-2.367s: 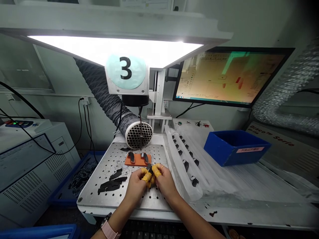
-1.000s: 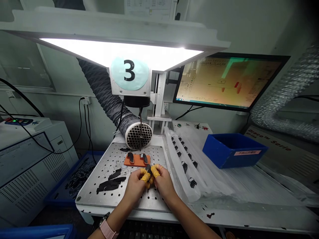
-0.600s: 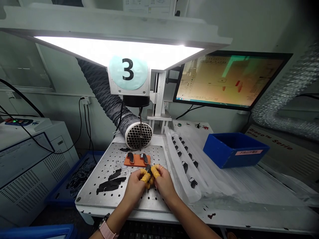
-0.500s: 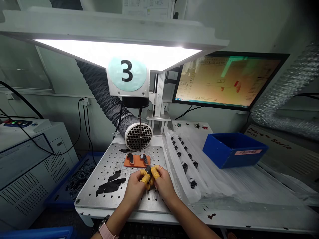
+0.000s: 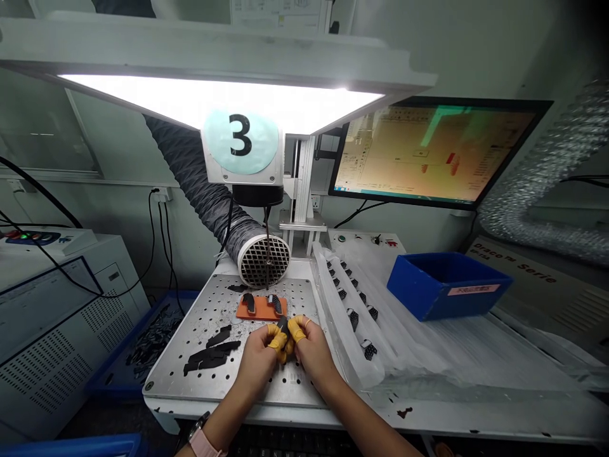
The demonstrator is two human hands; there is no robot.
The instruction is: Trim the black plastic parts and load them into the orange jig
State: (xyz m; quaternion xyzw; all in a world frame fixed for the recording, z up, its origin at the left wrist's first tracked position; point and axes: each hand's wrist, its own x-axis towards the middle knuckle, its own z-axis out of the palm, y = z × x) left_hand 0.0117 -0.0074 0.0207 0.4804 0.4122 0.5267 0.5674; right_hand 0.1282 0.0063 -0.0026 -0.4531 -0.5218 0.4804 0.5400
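My left hand [image 5: 259, 358] and my right hand [image 5: 311, 351] meet over the perforated metal plate [image 5: 190, 346], fingertips in yellow finger cots. Together they pinch a small black part [image 5: 283, 325] between them. Just beyond the fingers lies an orange fixture [image 5: 257, 306] with two black parts seated on it. It sits under the laser head marked 3 [image 5: 242, 155]. Several black strips [image 5: 212, 352] lie loose on the plate to the left of my left hand.
A ribbed exhaust hose with a mesh mouth [image 5: 264, 260] ends behind the fixture. Clear plastic sheets holding rows of small black parts [image 5: 354, 311] lie to the right, beside a blue bin [image 5: 445, 285]. A monitor [image 5: 435, 152] stands behind. A blue tray of black scraps [image 5: 152, 336] sits lower left.
Both hands have stayed together on the small black part, with only slight finger movement. The view has shifted a little.
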